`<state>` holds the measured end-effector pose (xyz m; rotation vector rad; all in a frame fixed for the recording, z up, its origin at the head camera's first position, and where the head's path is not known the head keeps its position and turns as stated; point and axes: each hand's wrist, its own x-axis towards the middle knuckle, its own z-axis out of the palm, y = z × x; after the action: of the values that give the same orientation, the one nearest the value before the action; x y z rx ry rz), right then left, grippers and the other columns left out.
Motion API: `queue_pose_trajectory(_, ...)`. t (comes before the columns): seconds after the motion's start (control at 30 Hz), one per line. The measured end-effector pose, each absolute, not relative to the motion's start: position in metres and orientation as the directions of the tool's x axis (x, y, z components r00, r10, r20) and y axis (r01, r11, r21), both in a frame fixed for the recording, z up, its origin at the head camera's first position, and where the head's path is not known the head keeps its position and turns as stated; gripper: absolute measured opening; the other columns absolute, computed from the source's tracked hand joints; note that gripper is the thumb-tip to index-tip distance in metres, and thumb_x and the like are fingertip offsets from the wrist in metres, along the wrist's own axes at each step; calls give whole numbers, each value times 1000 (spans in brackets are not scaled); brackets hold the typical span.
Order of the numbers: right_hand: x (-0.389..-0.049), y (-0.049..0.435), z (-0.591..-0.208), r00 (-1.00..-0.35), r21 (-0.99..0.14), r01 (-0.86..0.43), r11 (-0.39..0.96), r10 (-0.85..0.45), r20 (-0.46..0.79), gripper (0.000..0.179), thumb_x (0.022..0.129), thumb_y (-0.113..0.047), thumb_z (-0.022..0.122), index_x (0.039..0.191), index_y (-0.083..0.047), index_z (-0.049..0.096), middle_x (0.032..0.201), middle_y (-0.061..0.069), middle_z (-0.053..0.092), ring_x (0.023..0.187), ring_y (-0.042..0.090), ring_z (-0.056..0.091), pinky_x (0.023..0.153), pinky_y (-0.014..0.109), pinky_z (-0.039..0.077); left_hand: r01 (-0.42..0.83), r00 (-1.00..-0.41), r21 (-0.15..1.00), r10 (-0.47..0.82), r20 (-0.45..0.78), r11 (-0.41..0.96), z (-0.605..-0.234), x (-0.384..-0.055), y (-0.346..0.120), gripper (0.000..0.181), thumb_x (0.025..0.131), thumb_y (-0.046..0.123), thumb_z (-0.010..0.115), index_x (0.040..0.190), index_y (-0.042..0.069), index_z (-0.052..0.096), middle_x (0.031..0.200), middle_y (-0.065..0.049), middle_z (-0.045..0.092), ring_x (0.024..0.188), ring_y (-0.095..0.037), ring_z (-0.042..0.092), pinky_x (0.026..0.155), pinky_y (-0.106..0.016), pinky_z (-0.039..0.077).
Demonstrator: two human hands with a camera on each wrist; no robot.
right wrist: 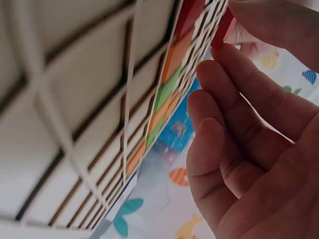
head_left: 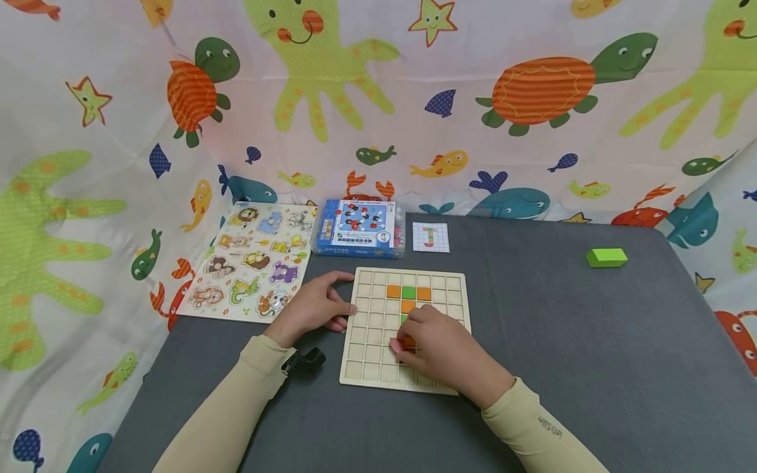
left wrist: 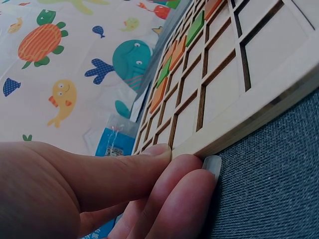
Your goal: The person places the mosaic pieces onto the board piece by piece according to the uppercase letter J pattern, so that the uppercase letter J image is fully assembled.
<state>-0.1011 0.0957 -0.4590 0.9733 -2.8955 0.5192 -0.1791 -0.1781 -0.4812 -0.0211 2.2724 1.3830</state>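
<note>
A wooden grid board [head_left: 365, 355] lies on the grey table. Orange tiles [head_left: 424, 293] and green tiles [head_left: 409, 293] form a row with a column running down from it. My left hand [head_left: 316, 303] holds the board's left edge, thumb and curled fingers at the rim in the left wrist view. Over the lower part of the column, my right hand [head_left: 440, 351] pinches a red tile [right wrist: 223, 27] between thumb and index finger, tilted above the grid. Another red tile [right wrist: 188, 17] sits in the board in the right wrist view. The right hand hides part of the column.
A small pattern card [head_left: 430, 238] lies behind the board, beside a blue plastic box [head_left: 361, 226]. An animal picture board [head_left: 248, 263] is at the left. A green block [head_left: 606, 258] stands far right. A printed cloth [head_left: 378, 131] hangs behind the table.
</note>
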Motion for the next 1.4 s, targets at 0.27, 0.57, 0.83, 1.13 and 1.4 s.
queue_pose_trajectory(0.27,-97,86,-468,-794,-303,-603,738,-591,143,15,98,-32,81,86,-23,78,81,-11,59,78,7,46,64,21,45,-261,-881,830,229,-413,493,-480,-179,-177,69,94,17,86,155,24,55,97,-14,74,71,-22,78,66,-36,69)
queue_pose_trajectory(0.57,-98,84,-468,-784,-284,-618,733,-602,152,14,97,-31,81,86,-23,78,82,-12,57,78,6,47,66,21,47,-268,-883,812,205,-423,518,-479,-180,-178,69,94,19,87,155,25,55,97,-12,74,71,-21,78,66,-34,68)
queue_pose_trajectory(0.83,-98,85,-469,-789,-279,-610,742,-600,128,13,95,-33,84,88,-23,79,83,-11,57,80,7,46,66,21,45,-267,-882,805,203,-426,529,-477,-181,-177,68,94,18,87,155,24,55,97,-12,73,71,-21,78,65,-34,68)
queue_pose_trajectory(1.13,-97,87,-468,-796,-290,-601,745,-592,130,14,97,-34,82,88,-23,80,83,-12,57,80,8,46,66,22,44,-264,-879,815,219,-424,516,-481,-183,-176,68,94,19,87,154,24,56,96,-13,74,71,-22,78,66,-34,68)
queue_pose_trajectory(1.4,-98,86,-466,-795,-289,-600,746,-597,108,14,93,-35,86,90,-23,81,87,-10,63,82,9,48,69,23,48,-265,-880,816,217,-422,514,-481,-182,-178,68,94,18,87,154,24,55,97,-13,74,71,-22,78,66,-35,68)
